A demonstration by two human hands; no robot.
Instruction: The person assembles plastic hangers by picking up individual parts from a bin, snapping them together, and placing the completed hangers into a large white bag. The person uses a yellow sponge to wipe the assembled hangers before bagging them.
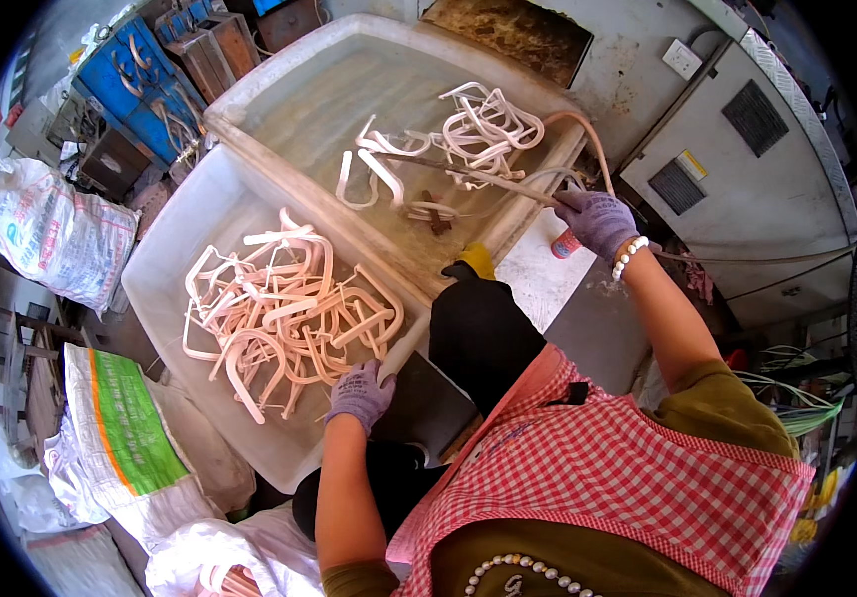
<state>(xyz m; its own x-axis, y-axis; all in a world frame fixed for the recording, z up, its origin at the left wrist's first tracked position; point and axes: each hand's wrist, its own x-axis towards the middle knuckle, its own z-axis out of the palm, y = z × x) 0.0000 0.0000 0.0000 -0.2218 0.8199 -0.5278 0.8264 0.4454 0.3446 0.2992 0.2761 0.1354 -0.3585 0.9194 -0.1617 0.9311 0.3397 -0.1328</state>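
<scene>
My right hand [599, 223], in a purple-grey glove, is closed around the near end of a long thin stick [518, 187]. The stick reaches left over the water-filled plastic tub [299, 48], across several pale pink bent plastic pieces [493, 129]. In a second whitish tub [172, 234] lies a tangled heap of similar pink bent pieces [289, 308]. My left hand [361, 396], gloved alike, lies over that tub's near rim beside the heap. Its fingers are partly spread, with nothing visibly held; whether they touch a piece is unclear.
A pink hose [587, 129] curves over the water tub's right corner. A red can [566, 244] stands near my right hand. Grey metal cabinets [737, 149] border the right. Woven sacks [55, 229] and a green-striped sack [130, 418] sit at left.
</scene>
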